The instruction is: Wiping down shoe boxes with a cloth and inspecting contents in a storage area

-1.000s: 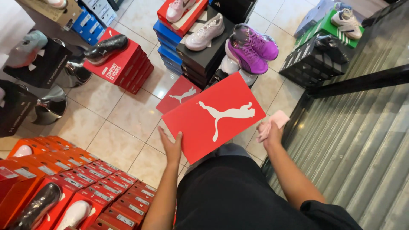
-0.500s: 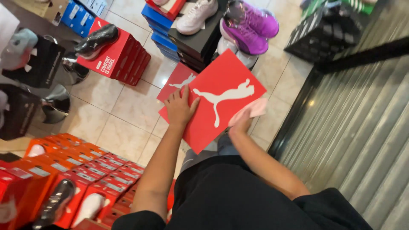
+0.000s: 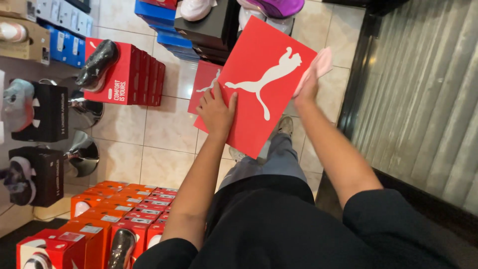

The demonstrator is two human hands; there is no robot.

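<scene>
The flat red cardboard shoebox lid with a white leaping-cat emblem is held in the air above the beige tiled floor, tilted with its face toward the camera. The left hand lies flat on the lid's lower left edge, fingers extended and spread against the red surface, thumb alongside. The right hand is at the lid's right edge and presses a pale pink cloth against that edge; the fingers are bent around the cloth, but how tightly they close on it cannot be determined, since the lid and cloth cover them.

Directly behind the lid's left edge, a second red shoebox with the same white emblem rests on the floor. Left of it stands a row of red shoeboxes on edge carrying a glossy black shoe. At the upper edge of the view, a black box sits on blue boxes. Orange shoeboxes fill the lower left corner. A grey ribbed metal shutter occupies the right side.
</scene>
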